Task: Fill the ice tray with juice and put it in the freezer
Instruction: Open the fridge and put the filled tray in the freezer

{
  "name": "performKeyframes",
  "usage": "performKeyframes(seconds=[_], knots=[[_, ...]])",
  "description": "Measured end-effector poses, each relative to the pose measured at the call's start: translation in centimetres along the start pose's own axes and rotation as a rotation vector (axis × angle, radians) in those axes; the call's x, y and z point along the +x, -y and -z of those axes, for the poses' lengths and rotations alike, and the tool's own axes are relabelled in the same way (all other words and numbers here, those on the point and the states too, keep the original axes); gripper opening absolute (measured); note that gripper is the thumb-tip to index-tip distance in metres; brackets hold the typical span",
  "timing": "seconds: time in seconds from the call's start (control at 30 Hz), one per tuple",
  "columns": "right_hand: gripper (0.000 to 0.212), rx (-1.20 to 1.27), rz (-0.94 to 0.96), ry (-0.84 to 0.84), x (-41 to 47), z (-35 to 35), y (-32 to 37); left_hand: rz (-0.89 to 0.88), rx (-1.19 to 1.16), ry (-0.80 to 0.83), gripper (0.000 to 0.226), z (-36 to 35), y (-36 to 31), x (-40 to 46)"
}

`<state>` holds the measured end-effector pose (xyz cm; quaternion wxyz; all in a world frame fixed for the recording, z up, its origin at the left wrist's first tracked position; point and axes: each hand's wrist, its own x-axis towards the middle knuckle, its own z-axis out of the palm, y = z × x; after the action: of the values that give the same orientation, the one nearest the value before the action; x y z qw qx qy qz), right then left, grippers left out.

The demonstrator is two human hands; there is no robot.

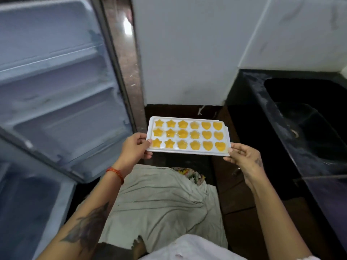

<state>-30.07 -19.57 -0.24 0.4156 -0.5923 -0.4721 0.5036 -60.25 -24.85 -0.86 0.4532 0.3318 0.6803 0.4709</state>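
White ice tray, held level in mid-air between both hands, above the dark floor and a crumpled pale cloth, just right of the open freezer door; not resting on any surface, so no edge or corner of a support to place it by. Eighteen moulded cells in three rows, stars at the left end, flowers in the middle, hearts at the right end, all filled near the brim with yellow juice. Judged stiff enough as thin plastic to span between two end grips, but liable to flex or twist; light in itself, weighted by liquid; contents free to slosh and spill over the low rim at any tilt or jolt; flat rim possibly wet and slippery near the right front corner, where a film of juice appears to sit. Best taken by the two short ends, as here, and kept horizontal. Left hand closed round the left short end, thumb on top of the rim beside the nearest star cell, fingers curled beneath. Right hand pinching the right front corner, thumb tip on the rim, fingers tucked under; both grips narrow, closed to the rim's thickness. Dark counter at right; freezer interior largely out of view.
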Motion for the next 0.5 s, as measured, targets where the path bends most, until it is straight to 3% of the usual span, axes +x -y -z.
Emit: performKeyframes(seconds=[0.27,0.5], knots=[[0.020,-0.006,-0.023,0.270,-3.2,-14.4,1.4,0.046,-0.079,-0.247,0.007,14.7,3.7,-4.1],[0.024,-0.069,0.023,0.538,-5.3,-25.5,2.6,0.092,-0.111,-0.530,0.005,23.6,7.2,-8.7]])
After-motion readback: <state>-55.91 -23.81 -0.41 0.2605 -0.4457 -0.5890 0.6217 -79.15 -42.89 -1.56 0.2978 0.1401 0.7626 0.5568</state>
